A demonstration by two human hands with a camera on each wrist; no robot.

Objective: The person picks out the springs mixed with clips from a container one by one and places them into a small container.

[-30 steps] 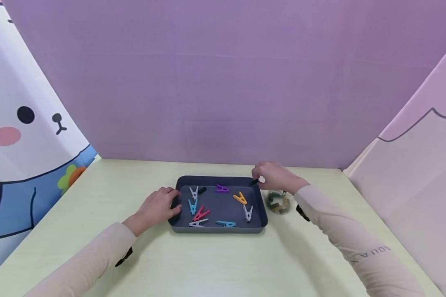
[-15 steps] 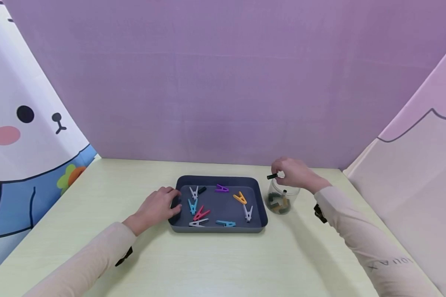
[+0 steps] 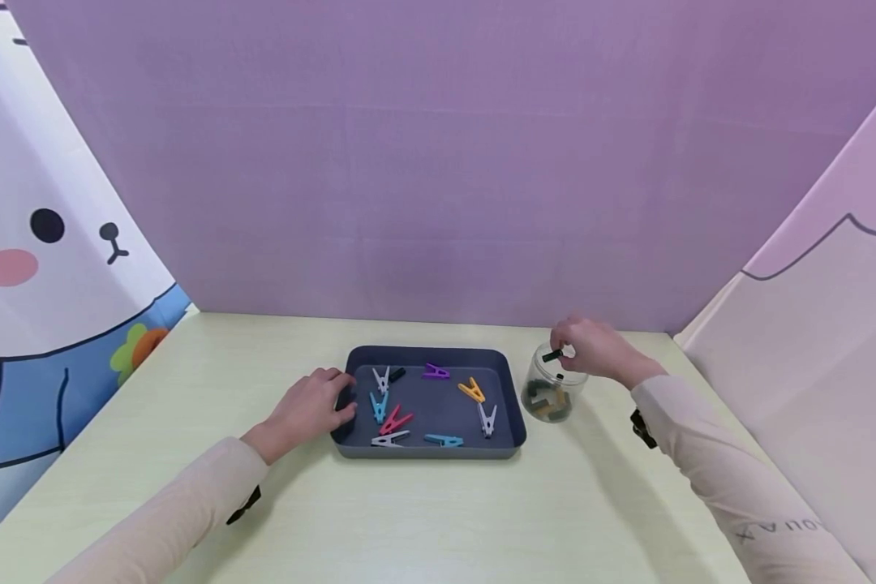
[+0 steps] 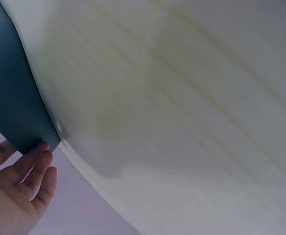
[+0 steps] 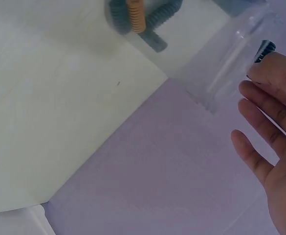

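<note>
My right hand (image 3: pixel 591 350) pinches a short dark green coil spring (image 3: pixel 552 355) between thumb and fingers, over the mouth of a clear round jar (image 3: pixel 575 388). Several green and orange springs (image 5: pixel 137 17) lie at the bottom of that jar. On the left, my left hand (image 3: pixel 310 410) grips the short side of a dark grey tray (image 3: pixel 438 405); in the left wrist view its fingers (image 4: pixel 30 169) touch the tray's outer wall. Another dark spring (image 3: pixel 397 374) lies in the tray, beside a whitish clothespin (image 3: pixel 382 380).
More clothespins are spread over the tray: purple (image 3: pixel 435 371), yellow-orange (image 3: pixel 472 390), red (image 3: pixel 395 419), blue (image 3: pixel 444 440) and grey (image 3: pixel 487 419). The jar stands close to the tray's right side. A purple cloth (image 3: pixel 438 178) hangs behind the pale table (image 3: pixel 438 519).
My right hand has carried the dark spring from the tray's back right corner rightward to the jar's mouth, where it now dips slightly. The left hand and tray have stayed put.
</note>
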